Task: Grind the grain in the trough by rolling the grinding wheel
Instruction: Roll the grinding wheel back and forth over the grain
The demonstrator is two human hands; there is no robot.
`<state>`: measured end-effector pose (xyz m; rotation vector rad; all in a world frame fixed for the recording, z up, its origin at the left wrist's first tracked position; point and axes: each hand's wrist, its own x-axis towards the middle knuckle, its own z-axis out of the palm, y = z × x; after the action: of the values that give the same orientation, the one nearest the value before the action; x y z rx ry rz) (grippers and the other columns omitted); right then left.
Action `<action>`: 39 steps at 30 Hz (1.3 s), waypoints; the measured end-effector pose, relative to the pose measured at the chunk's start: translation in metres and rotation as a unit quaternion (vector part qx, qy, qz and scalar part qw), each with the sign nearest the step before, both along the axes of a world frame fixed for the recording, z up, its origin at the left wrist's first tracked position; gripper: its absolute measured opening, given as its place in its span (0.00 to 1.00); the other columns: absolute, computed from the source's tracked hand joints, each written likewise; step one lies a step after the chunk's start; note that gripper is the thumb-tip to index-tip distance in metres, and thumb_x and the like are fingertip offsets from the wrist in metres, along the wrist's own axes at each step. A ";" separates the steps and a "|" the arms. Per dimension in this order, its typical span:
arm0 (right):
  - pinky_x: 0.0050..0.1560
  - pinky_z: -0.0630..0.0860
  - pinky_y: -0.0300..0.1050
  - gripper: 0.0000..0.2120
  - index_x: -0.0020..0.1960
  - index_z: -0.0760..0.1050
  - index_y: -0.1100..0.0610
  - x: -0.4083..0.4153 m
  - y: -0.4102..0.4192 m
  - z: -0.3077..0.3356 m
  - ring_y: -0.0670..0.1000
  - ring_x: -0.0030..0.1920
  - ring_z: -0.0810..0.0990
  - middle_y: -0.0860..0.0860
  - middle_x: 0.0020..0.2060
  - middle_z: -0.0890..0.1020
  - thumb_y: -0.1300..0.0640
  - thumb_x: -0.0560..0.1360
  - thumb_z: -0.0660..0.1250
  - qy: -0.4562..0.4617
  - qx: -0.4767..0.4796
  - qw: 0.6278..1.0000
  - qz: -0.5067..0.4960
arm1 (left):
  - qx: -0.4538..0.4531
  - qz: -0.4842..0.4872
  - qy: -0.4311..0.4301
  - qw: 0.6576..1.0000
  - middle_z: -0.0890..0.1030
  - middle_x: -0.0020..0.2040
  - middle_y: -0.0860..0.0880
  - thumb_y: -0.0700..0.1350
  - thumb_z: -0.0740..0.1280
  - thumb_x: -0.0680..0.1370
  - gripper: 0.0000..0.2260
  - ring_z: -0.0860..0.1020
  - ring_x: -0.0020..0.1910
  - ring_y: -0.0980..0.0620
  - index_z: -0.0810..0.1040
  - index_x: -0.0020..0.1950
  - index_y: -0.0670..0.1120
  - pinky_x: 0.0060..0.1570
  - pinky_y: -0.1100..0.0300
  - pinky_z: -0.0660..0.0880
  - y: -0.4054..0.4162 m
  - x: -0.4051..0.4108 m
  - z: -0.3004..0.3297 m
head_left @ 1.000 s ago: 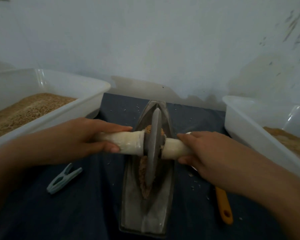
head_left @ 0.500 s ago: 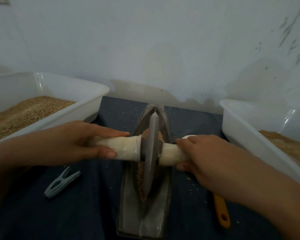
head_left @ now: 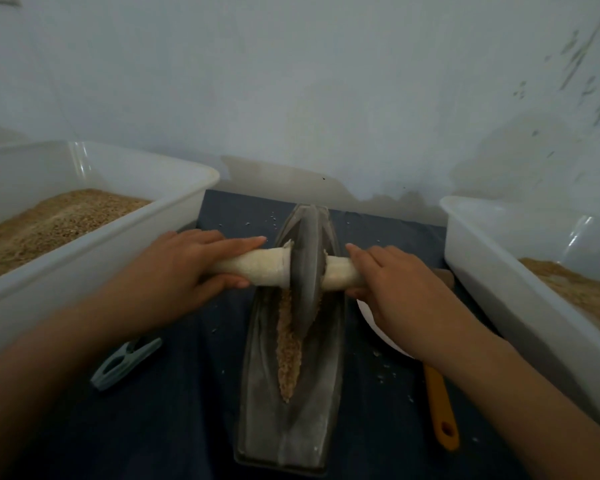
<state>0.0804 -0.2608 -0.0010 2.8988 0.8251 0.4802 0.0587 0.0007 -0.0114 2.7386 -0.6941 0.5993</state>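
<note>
A dark boat-shaped metal trough [head_left: 257, 393] lies lengthwise on the dark cloth before me. Brown grain [head_left: 288, 355] fills its groove in a narrow strip. The grey grinding wheel [head_left: 305, 271] stands on edge in the far half of the trough, on a pale wooden axle [head_left: 257, 268] that crosses it. My left hand [head_left: 174, 271] grips the left end of the axle, thumb underneath and fingers stretched along the top. My right hand [head_left: 392, 282] grips the right end, hiding most of it.
A white tub of grain [head_left: 125, 237] stands at the left and another white tub [head_left: 499, 271] at the right. A pale blue clothes peg [head_left: 125, 362] lies left of the trough. An orange-handled tool [head_left: 440, 410] and a white bowl [head_left: 378, 327] lie to its right.
Both hands have rolled the wheel away from me toward the trough's far end, uncovering more of the grain strip in the near half.
</note>
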 end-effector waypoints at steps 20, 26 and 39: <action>0.62 0.58 0.39 0.27 0.75 0.51 0.51 0.001 -0.001 -0.001 0.48 0.63 0.66 0.47 0.66 0.68 0.46 0.80 0.55 -0.009 0.005 1.000 -0.010 | 0.011 0.005 -0.033 0.999 0.78 0.47 0.51 0.58 0.58 0.73 0.26 0.75 0.44 0.52 0.66 0.71 0.55 0.43 0.57 0.67 -0.002 0.002 -0.005; 0.60 0.63 0.43 0.21 0.69 0.58 0.50 -0.036 0.008 0.027 0.50 0.60 0.69 0.48 0.63 0.70 0.45 0.79 0.56 0.051 -0.078 0.995 0.038 | -0.094 -0.097 0.248 0.959 0.80 0.53 0.66 0.66 0.63 0.71 0.21 0.77 0.51 0.66 0.66 0.63 0.75 0.50 0.69 0.71 0.023 -0.010 0.017; 0.64 0.58 0.40 0.29 0.76 0.49 0.51 0.003 0.000 -0.004 0.48 0.63 0.66 0.47 0.67 0.67 0.49 0.79 0.57 -0.030 0.004 1.000 -0.010 | -0.015 0.021 0.035 0.999 0.77 0.52 0.55 0.65 0.53 0.70 0.27 0.74 0.46 0.57 0.59 0.69 0.64 0.46 0.63 0.68 0.000 -0.003 -0.002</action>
<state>0.0837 -0.2607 -0.0048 2.8820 0.7856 0.5654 0.0558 0.0007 -0.0135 2.7388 -0.6066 0.5148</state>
